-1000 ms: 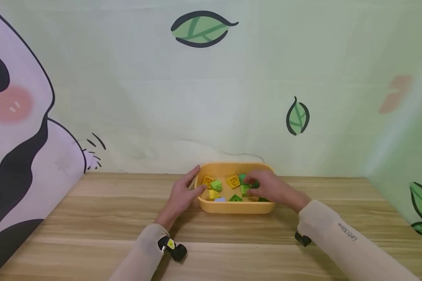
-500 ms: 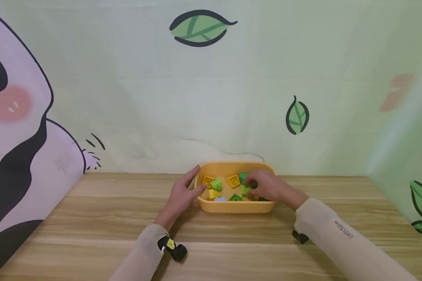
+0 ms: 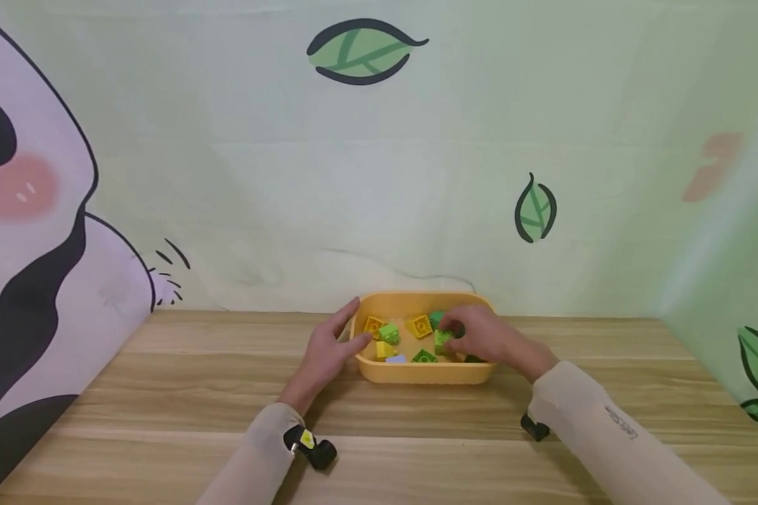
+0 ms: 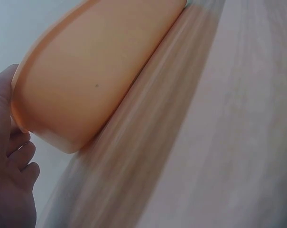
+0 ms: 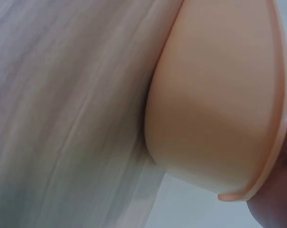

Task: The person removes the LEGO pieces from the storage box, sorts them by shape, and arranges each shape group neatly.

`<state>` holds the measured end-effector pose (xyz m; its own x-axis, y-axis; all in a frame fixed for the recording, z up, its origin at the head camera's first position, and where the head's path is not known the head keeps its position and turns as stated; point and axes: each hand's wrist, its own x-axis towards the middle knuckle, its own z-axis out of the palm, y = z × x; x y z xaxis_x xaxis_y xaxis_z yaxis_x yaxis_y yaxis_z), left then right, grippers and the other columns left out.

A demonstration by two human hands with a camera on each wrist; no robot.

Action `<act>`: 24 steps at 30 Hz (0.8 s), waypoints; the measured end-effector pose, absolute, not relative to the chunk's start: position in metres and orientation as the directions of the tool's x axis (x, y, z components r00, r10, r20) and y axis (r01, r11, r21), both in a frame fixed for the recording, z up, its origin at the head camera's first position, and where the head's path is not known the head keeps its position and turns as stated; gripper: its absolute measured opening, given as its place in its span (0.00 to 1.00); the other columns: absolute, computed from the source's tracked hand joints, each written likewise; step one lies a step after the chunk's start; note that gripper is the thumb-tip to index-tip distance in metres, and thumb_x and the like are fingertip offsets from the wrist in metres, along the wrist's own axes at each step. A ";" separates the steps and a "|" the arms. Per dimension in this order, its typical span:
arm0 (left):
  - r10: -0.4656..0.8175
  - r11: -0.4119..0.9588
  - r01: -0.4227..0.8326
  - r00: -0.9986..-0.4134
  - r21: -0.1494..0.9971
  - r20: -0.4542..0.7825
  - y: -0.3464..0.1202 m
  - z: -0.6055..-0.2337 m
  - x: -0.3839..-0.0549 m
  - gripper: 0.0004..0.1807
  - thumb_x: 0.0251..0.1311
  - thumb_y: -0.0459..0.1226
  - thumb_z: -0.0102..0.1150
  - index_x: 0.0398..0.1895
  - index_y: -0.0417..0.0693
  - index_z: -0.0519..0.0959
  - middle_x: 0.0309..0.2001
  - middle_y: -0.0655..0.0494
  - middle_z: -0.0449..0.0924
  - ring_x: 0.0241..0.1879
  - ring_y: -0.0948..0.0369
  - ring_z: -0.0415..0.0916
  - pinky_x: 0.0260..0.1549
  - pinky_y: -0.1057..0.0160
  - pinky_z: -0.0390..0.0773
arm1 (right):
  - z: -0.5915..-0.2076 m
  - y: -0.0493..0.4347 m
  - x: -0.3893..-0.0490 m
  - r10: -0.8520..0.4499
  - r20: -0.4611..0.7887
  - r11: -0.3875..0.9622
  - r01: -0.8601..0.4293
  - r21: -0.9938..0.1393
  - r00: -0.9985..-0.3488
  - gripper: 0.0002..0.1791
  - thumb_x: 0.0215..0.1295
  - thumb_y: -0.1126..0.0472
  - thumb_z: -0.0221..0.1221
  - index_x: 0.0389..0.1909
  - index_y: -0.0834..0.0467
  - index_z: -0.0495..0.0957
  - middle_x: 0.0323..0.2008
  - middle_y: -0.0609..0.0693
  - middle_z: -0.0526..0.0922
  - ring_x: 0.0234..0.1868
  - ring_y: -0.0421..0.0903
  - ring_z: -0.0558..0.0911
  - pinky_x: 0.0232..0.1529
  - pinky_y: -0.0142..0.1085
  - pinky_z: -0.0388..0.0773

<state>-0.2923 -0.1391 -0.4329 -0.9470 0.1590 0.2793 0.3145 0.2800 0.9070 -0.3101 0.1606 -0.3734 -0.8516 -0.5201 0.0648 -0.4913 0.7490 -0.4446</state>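
Observation:
A yellow-orange plastic tub (image 3: 424,373) stands on the table with several toy building bricks inside. My left hand (image 3: 326,351) grips its left end, the thumb over the rim and the other fingers outside; the left wrist view shows curled fingers (image 4: 23,154) at the tub's end. Reaching over the right end, my right hand (image 3: 480,333) pinches a light green brick (image 3: 442,341) between thumb and fingers, partly hiding it. A dark green brick (image 3: 437,319) lies just behind those fingertips. In the right wrist view the tub's wall (image 5: 214,95) hides the fingertips.
Elsewhere in the tub lie yellow bricks (image 3: 420,326), another light green brick (image 3: 389,333), a green brick (image 3: 424,356) and a pale blue one (image 3: 395,359). Behind the wooden table (image 3: 417,449) is a wall covering (image 3: 259,175) printed with leaves and a panda.
The light green brick at my right fingertips has shifted very slightly, and more of it shows than half a second ago. My left hand and the tub stay in place.

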 end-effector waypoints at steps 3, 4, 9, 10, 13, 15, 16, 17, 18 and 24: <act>0.159 0.279 0.313 -0.948 0.908 0.278 -0.139 -0.433 -0.292 0.41 0.67 0.39 0.67 0.81 0.43 0.64 0.80 0.49 0.63 0.81 0.51 0.55 0.79 0.49 0.55 | -0.371 0.160 -0.307 -0.507 0.072 0.743 -0.479 -0.468 -0.859 0.14 0.67 0.64 0.71 0.51 0.62 0.86 0.46 0.51 0.87 0.49 0.50 0.84 0.57 0.49 0.84; 0.158 0.278 0.312 -0.948 0.909 0.277 -0.139 -0.433 -0.292 0.41 0.67 0.39 0.67 0.81 0.43 0.64 0.80 0.50 0.63 0.81 0.51 0.55 0.79 0.49 0.55 | -0.370 0.160 -0.306 -0.501 0.072 0.744 -0.471 -0.475 -0.863 0.14 0.68 0.64 0.71 0.52 0.62 0.86 0.47 0.51 0.87 0.50 0.50 0.84 0.58 0.50 0.83; 0.155 0.278 0.318 -0.946 0.906 0.285 -0.139 -0.433 -0.292 0.40 0.68 0.38 0.67 0.81 0.42 0.64 0.80 0.48 0.62 0.81 0.49 0.55 0.79 0.47 0.55 | -0.367 0.159 -0.300 -0.490 0.102 0.730 -0.472 -0.494 -0.866 0.14 0.68 0.64 0.71 0.52 0.62 0.86 0.47 0.52 0.87 0.51 0.54 0.84 0.58 0.50 0.83; 0.155 0.278 0.317 -0.946 0.907 0.283 -0.139 -0.433 -0.292 0.40 0.68 0.38 0.67 0.81 0.42 0.64 0.80 0.48 0.62 0.81 0.49 0.55 0.79 0.47 0.55 | -0.366 0.159 -0.299 -0.488 0.112 0.726 -0.474 -0.498 -0.866 0.14 0.68 0.64 0.71 0.52 0.62 0.86 0.47 0.52 0.87 0.51 0.54 0.84 0.57 0.50 0.84; 0.157 0.273 0.323 -0.944 0.906 0.289 -0.138 -0.434 -0.292 0.40 0.68 0.38 0.68 0.81 0.41 0.64 0.80 0.47 0.62 0.81 0.48 0.55 0.79 0.46 0.54 | -0.365 0.159 -0.293 -0.495 0.152 0.706 -0.498 -0.504 -0.856 0.14 0.68 0.64 0.71 0.51 0.63 0.86 0.47 0.53 0.87 0.50 0.55 0.85 0.55 0.51 0.85; 0.158 0.269 0.328 -0.942 0.905 0.295 -0.139 -0.434 -0.292 0.40 0.68 0.37 0.68 0.81 0.41 0.65 0.80 0.46 0.63 0.81 0.48 0.55 0.79 0.45 0.54 | -0.363 0.158 -0.289 -0.494 0.176 0.696 -0.508 -0.507 -0.852 0.13 0.68 0.64 0.71 0.51 0.63 0.86 0.48 0.53 0.87 0.49 0.54 0.84 0.55 0.51 0.85; 0.159 0.267 0.331 -0.942 0.905 0.297 -0.139 -0.434 -0.292 0.40 0.68 0.37 0.68 0.81 0.40 0.65 0.80 0.46 0.63 0.81 0.48 0.55 0.79 0.45 0.54 | -0.362 0.157 -0.286 -0.495 0.188 0.690 -0.515 -0.508 -0.848 0.13 0.68 0.64 0.71 0.51 0.63 0.86 0.48 0.53 0.87 0.49 0.53 0.84 0.55 0.51 0.85; 0.160 0.264 0.334 -0.940 0.905 0.300 -0.139 -0.434 -0.292 0.40 0.68 0.37 0.68 0.81 0.40 0.65 0.80 0.45 0.63 0.81 0.48 0.55 0.79 0.45 0.54 | -0.361 0.157 -0.283 -0.496 0.201 0.686 -0.523 -0.506 -0.845 0.13 0.68 0.64 0.71 0.51 0.63 0.86 0.48 0.53 0.87 0.49 0.53 0.84 0.54 0.51 0.86; 0.160 0.264 0.336 -0.940 0.904 0.302 -0.139 -0.434 -0.293 0.40 0.67 0.37 0.68 0.81 0.40 0.65 0.80 0.45 0.63 0.81 0.48 0.55 0.79 0.46 0.54 | -0.360 0.156 -0.281 -0.496 0.212 0.681 -0.529 -0.506 -0.842 0.13 0.68 0.64 0.71 0.51 0.62 0.86 0.48 0.53 0.88 0.49 0.53 0.84 0.54 0.51 0.85; 0.163 0.262 0.340 -0.938 0.903 0.306 -0.139 -0.434 -0.293 0.40 0.68 0.37 0.68 0.81 0.40 0.65 0.80 0.46 0.63 0.80 0.48 0.56 0.79 0.47 0.56 | -0.351 0.149 -0.265 -0.502 0.261 0.641 -0.557 -0.527 -0.825 0.13 0.67 0.64 0.72 0.51 0.62 0.86 0.47 0.52 0.87 0.49 0.55 0.84 0.54 0.52 0.85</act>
